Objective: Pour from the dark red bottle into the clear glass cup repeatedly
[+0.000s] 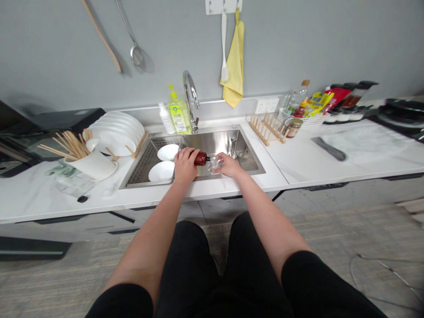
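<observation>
Head view: the left hand point(184, 166) has its fingers clamped on an amber bottle point(200, 158), tipped toward a clear glass point(214, 165) held in the right hand's point(229, 165) fingers above the steel sink point(245, 152).

A: Where's your camera?
B: Worn on your head, above the counter, facing forward and down.
A: What's in frame?
B: Your black shorts point(188, 265) along the bottom. Your left hand point(185, 165) and right hand point(229, 164) sit mid-frame, close in, over the steel sink point(247, 145). The marble counter point(361, 154) spans the frame; the grey wall point(66, 53) fills the top.
</observation>
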Demonstrator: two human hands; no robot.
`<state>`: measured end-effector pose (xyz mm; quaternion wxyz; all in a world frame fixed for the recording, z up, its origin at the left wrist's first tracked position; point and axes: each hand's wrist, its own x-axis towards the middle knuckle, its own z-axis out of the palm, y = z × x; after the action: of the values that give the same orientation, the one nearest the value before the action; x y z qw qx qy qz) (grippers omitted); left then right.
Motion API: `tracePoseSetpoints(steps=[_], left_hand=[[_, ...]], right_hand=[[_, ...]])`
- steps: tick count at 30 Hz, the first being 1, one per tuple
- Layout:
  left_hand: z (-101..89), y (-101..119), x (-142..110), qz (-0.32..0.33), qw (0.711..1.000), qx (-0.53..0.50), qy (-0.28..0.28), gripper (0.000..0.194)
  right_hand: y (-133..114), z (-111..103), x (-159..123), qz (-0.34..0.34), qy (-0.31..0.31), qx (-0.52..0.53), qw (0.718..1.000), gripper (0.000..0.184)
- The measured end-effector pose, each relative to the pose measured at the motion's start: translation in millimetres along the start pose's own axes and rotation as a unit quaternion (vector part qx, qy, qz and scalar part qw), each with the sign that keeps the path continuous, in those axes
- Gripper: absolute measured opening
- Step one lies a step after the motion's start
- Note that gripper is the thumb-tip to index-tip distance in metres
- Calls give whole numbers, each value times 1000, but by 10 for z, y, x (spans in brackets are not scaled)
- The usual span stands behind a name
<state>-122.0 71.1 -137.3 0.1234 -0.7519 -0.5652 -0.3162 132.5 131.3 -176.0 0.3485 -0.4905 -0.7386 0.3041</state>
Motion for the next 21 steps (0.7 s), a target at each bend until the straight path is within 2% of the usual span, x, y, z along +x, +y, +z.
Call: tracePoseSetpoints(steps=[11, 18, 21], left_hand=[[18, -4, -1, 4, 1000, 0, 10, 59], [32, -15, -2, 10, 1000, -2, 17, 58], [27, -10, -2, 8, 1000, -3, 14, 61]], right_hand=[[-9, -5, -2, 2, -9, -5, 1000, 75], [11, 5, 10, 4, -13, 2, 1000, 101], [11, 3, 10, -2, -13, 5, 1000, 95]])
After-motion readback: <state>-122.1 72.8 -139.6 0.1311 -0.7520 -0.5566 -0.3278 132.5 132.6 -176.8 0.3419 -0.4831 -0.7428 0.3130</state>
